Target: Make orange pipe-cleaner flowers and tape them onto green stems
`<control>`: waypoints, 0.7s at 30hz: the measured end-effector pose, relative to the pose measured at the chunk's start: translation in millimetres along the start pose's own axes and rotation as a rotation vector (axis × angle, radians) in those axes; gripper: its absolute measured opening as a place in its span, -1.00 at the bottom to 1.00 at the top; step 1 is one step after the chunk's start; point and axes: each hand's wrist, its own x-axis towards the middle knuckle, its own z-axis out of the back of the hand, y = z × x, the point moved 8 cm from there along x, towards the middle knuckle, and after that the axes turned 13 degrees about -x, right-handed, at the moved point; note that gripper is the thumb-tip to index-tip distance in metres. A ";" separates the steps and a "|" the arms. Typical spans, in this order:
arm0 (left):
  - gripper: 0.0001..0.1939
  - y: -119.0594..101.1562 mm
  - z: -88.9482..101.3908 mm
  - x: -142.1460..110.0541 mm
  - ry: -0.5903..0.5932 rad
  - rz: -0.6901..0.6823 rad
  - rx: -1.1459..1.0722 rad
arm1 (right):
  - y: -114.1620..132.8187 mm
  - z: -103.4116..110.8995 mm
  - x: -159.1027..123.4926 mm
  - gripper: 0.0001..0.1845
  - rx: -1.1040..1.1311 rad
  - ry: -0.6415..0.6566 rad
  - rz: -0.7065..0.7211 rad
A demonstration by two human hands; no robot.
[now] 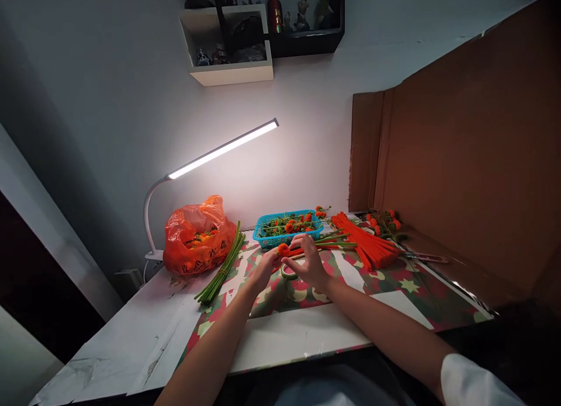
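Above the middle of the table, my left hand [263, 267] is closed on a small orange flower [283, 250], its ruffled head showing at the fingertips. My right hand [310, 264] curves in from the other side, thumb and fingers apart around the flower head; whether they touch it I cannot tell. Just below the hands lies a roll of green tape [288, 272], partly covered by them. Behind stands a blue basket [267, 240] of orange flowers on green stems. To the right, a bundle of red-orange strips [366, 242] lies beside some loose green stems [337, 240].
On the left are an orange plastic bag [195, 219] with flowers inside and a tied bundle of green stems [222, 270]. A lit lamp [223, 149] reaches over the table. More orange flowers [385, 222], scissors [427, 257] and a cardboard panel [464, 160] are at right.
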 end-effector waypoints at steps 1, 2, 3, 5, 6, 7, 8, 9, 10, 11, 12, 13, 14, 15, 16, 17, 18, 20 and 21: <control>-0.82 -1.9 0.5 -0.4 -0.014 -0.021 0.022 | -0.3 -0.5 0.2 -0.77 -0.024 0.001 -0.004; -0.82 -3.3 0.4 -0.9 -0.019 -0.035 0.043 | -0.6 -2.2 0.3 -0.80 -0.048 0.013 -0.004; -0.81 -4.2 -0.4 -1.2 -0.018 -0.043 0.060 | -1.3 -4.3 0.3 -0.80 -0.071 0.029 -0.005; -0.79 -5.4 -3.1 -1.3 -0.001 -0.058 0.087 | -4.2 -8.8 0.1 -0.81 -0.106 0.059 -0.014; -0.79 -6.2 -4.4 -1.1 0.011 -0.073 0.101 | -6.2 -10.8 -0.2 -0.83 -0.120 0.071 -0.025; -0.80 -7.2 -5.4 -0.7 0.022 -0.093 0.118 | -8.2 -12.6 -0.6 -0.85 -0.132 0.082 -0.037; -0.80 -8.0 -6.0 -0.2 0.032 -0.114 0.139 | -9.9 -14.3 -1.0 -0.87 -0.144 0.093 -0.048; -0.81 -8.6 -6.0 0.3 0.039 -0.137 0.163 | -11.3 -15.7 -1.5 -0.88 -0.157 0.103 -0.061; -0.81 -8.8 -5.5 0.8 0.043 -0.155 0.188 | -12.5 -16.7 -2.0 -0.89 -0.171 0.111 -0.074; -0.81 -8.3 -4.5 1.3 0.045 -0.168 0.211 | -13.6 -17.4 -2.5 -0.89 -0.187 0.116 -0.090; -0.81 -6.9 -3.1 1.9 0.045 -0.172 0.230 | -14.3 -18.1 -3.0 -0.89 -0.204 0.121 -0.103; -0.82 -4.9 -1.3 2.7 0.044 -0.170 0.240 | -14.8 -19.0 -3.5 -0.89 -0.221 0.129 -0.115; -0.83 -2.4 0.9 3.5 0.040 -0.165 0.242 | -15.3 -20.0 -4.1 -0.89 -0.240 0.140 -0.125; -0.84 0.1 3.5 4.4 0.030 -0.158 0.236 | -15.9 -21.4 -4.7 -0.89 -0.257 0.155 -0.133; -0.85 2.7 6.5 5.3 0.015 -0.152 0.223 | -16.4 -23.3 -5.4 -0.89 -0.273 0.173 -0.136; -0.86 5.0 9.8 6.2 -0.004 -0.147 0.208 | -17.0 -25.3 -6.2 -0.90 -0.287 0.192 -0.137; -0.87 7.0 12.9 7.0 -0.024 -0.143 0.193 | -17.9 -27.3 -7.0 -0.91 -0.300 0.210 -0.137; -0.88 10.0 17.3 8.3 -0.052 -0.136 0.174 | -20.1 -30.6 -8.6 -0.93 -0.325 0.234 -0.138; -0.89 11.1 18.3 8.6 -0.055 -0.131 0.171 | -21.2 -31.9 -9.2 -0.94 -0.336 0.240 -0.136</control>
